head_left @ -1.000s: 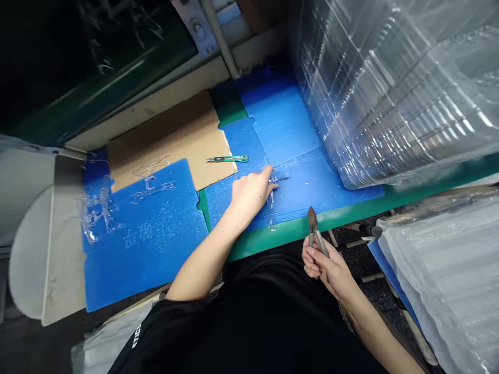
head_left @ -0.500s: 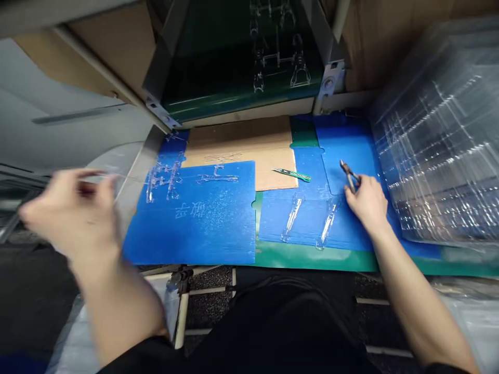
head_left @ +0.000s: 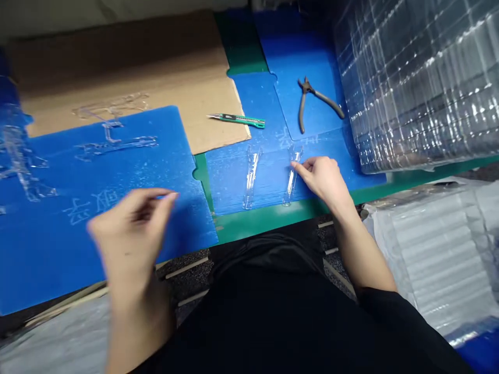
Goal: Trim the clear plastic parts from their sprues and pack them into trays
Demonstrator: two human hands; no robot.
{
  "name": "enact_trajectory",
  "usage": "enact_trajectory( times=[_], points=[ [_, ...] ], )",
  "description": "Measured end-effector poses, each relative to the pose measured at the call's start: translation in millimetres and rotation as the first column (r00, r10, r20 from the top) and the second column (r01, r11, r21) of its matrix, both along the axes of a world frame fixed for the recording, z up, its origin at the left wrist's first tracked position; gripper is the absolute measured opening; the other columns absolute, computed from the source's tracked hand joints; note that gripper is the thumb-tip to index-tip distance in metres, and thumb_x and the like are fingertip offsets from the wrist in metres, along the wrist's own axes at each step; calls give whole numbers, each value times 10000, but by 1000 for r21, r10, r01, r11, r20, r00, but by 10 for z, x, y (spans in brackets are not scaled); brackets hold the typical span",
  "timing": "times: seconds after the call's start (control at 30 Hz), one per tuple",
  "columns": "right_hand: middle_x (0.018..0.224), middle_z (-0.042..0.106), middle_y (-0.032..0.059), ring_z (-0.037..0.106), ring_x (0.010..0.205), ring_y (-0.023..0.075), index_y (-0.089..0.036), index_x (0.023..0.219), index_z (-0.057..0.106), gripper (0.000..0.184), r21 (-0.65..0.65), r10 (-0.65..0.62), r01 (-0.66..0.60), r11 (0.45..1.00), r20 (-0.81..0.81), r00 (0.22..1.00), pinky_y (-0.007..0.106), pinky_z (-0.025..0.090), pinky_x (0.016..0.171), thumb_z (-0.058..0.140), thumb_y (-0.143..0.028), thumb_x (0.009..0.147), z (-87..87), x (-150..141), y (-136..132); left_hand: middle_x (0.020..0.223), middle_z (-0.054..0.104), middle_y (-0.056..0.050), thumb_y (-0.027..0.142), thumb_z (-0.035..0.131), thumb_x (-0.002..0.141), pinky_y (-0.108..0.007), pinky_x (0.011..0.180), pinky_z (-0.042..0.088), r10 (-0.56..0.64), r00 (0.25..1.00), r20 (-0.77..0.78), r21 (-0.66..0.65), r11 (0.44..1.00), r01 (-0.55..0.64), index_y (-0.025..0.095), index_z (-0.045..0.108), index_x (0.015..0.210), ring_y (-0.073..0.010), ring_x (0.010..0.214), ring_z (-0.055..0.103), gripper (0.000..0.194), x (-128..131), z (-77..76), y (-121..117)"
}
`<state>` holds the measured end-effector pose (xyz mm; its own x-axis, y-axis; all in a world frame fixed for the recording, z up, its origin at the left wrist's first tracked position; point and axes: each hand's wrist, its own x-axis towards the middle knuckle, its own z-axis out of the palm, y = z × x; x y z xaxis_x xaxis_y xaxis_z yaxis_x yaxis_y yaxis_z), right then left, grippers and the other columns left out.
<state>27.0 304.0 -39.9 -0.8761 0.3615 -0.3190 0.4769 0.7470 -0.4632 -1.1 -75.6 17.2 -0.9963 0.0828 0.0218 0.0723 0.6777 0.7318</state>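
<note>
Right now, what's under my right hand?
Your right hand lies over a blue plastic sheet, with its fingertips at a clear moulded plastic piece. The sheet directly beneath the palm is covered, so anything lying there cannot be seen.

Plastics workshop: green bench (head_left: 257,221), blue mats (head_left: 47,259), cardboard sheet (head_left: 117,67), side cutters (head_left: 322,97), utility knife (head_left: 238,120), clear moulded pcs. (head_left: 294,169), lg. stack of clear trays (head_left: 417,78).

Right hand (head_left: 322,179) touching clear plastic strip (head_left: 292,174), left hand (head_left: 132,228) blurred over blue board (head_left: 47,259)
</note>
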Motion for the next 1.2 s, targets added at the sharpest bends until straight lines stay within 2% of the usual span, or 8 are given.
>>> enact_trajectory(
  times=[0.23,0.4,0.5,0.57,0.67,0.7,0.83,1.2],
  points=[
    [633,613,6,515,561,157,-230,752,550,403,-444,46,-64,894,-51,998,304,423,594,643,-499,1038,23,27,-140,713,664,23,449,779,950,-240,560,446,-151,964,221,187,976,110,210,784,1034,-107,577,572,254,132,-319,988],
    [647,629,-24,522,493,113,-205,846,627,345,-803,373,-381,458,-215,902,250,434,502,621,-484,1050,461,-32,-498,770,703,-32,727,615,1004,-246,464,393,-551,736,394,633,743,217,167,709,1252,-116,516,536,620,88,-299,1259],
    [748,715,-1,630,590,124,-183,947,726,217,-822,519,-499,275,-310,797,263,511,602,654,-366,1039,741,-281,-665,699,686,-62,754,480,1056,-248,426,340,-465,809,361,705,704,91,144,759,1029,-116,494,507,671,-18,-195,1125],
    [865,771,31,679,646,139,-173,1060,765,216,-736,547,-573,360,-331,769,285,536,648,642,-350,1059,833,-580,-726,628,639,-32,737,521,1049,-248,388,296,-319,886,336,710,704,-16,152,789,1069,-105,441,456,644,-107,-55,946],
    [986,781,67,710,804,175,-161,1097,764,237,-255,480,-572,780,-344,807,364,571,861,656,-371,1079,717,-1155,-809,554,592,-4,730,485,1065,-262,343,239,-119,957,264,719,686,-113,157,811,1157,-93,362,383,666,-212,212,664],
    [1096,770,107,708,956,216,-142,1147,745,227,-123,457,-524,843,-348,818,438,537,1005,677,-345,1073,620,-1342,-846,539,588,-2,728,452,1078,-264,338,239,-70,970,234,718,685,-124,157,816,1160,-91,345,368,682,-229,298,589],
    [1379,622,232,526,1329,334,-106,1196,646,250,60,480,-486,872,-307,822,636,353,1196,719,-294,1049,207,-1816,-969,517,591,9,707,371,1112,-250,338,299,-34,981,193,731,672,-120,162,812,1198,-94,317,387,707,-213,531,427],
    [1190,648,114,506,1197,246,-237,917,487,251,-24,481,-513,858,-314,819,463,359,1163,705,-124,966,9,-1813,-1012,583,629,-12,689,391,1118,-254,395,385,-108,979,172,783,618,-69,171,803,1216,-139,448,586,669,-110,659,384]
  ],
)
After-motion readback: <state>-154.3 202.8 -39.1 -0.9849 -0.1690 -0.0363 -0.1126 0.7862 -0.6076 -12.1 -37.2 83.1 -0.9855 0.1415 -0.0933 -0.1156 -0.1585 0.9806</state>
